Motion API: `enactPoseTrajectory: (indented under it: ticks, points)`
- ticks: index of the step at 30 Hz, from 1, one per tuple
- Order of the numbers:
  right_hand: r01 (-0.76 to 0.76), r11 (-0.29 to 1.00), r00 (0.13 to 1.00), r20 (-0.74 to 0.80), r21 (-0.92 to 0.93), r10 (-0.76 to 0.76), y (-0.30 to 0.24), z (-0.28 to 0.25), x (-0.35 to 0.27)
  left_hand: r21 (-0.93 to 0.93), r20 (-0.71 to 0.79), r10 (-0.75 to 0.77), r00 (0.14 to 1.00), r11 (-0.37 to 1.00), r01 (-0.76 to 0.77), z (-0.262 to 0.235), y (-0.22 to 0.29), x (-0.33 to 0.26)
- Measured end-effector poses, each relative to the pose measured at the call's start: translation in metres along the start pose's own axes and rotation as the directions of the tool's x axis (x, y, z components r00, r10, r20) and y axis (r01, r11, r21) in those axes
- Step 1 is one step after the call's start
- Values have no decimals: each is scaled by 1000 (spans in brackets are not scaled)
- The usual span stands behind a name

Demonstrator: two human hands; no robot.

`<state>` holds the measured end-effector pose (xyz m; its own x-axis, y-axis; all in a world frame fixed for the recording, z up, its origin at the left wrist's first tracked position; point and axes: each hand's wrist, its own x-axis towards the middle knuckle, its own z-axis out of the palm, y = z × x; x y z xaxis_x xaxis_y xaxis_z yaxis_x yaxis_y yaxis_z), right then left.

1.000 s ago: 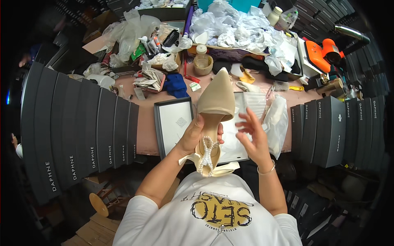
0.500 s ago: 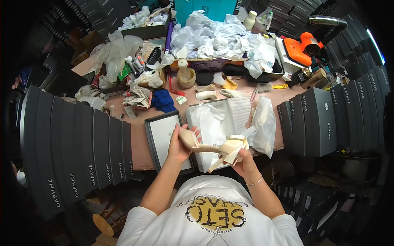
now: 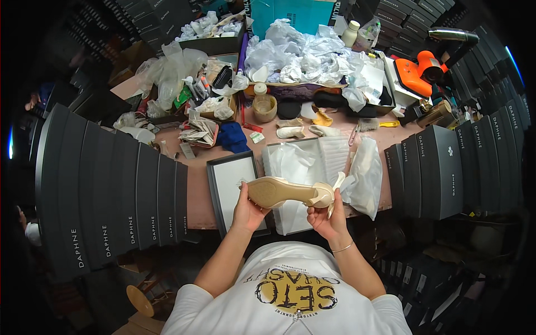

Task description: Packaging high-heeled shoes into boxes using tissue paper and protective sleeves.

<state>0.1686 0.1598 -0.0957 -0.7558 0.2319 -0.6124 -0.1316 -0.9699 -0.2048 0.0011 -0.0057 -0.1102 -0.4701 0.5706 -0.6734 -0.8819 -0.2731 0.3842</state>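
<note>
A cream high-heeled shoe lies level between my hands, its tan sole facing up toward me and a bow-like strap at the heel end. My left hand is closed round the toe end. Fingers of my right hand pinch the heel end beside the strap. Below the shoe sits a shoe box lined with white tissue paper. To its left lies a dark-rimmed tray or lid with a white inside.
Stacked dark shoe boxes stand at the left and right. Crumpled white paper fills a bin at the back. A jar, a blue cloth, a yellow-handled brush and a white plastic bag lie about.
My hands have turned the shoe over, so its sole now faces up instead of its side. Both hands still hold it. The whole view has shifted slightly.
</note>
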Motion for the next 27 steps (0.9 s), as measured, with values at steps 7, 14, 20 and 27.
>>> enactPoseTrajectory:
  ticks: [7, 14, 20, 27]
  points:
    - [-22, 1000, 999, -44, 10, 22, 0, -2, -1, 28, -34, 8, 999, 1000, -7, 0, -4, 0]
    - [30, 999, 999, -33, 31, -29, -4, -3, -7, 39, 53, -20, 998, 999, 18, 2, -6, 7]
    - [489, 66, 834, 445, -870, -325, -39, -7, -31, 217, -92, 231, 969, 954, -207, 7, -11, 21]
    - [-156, -395, 639, 213, -905, -739, -153, -157, 18, 289, 47, 223, 974, 930, -227, 14, -2, 10]
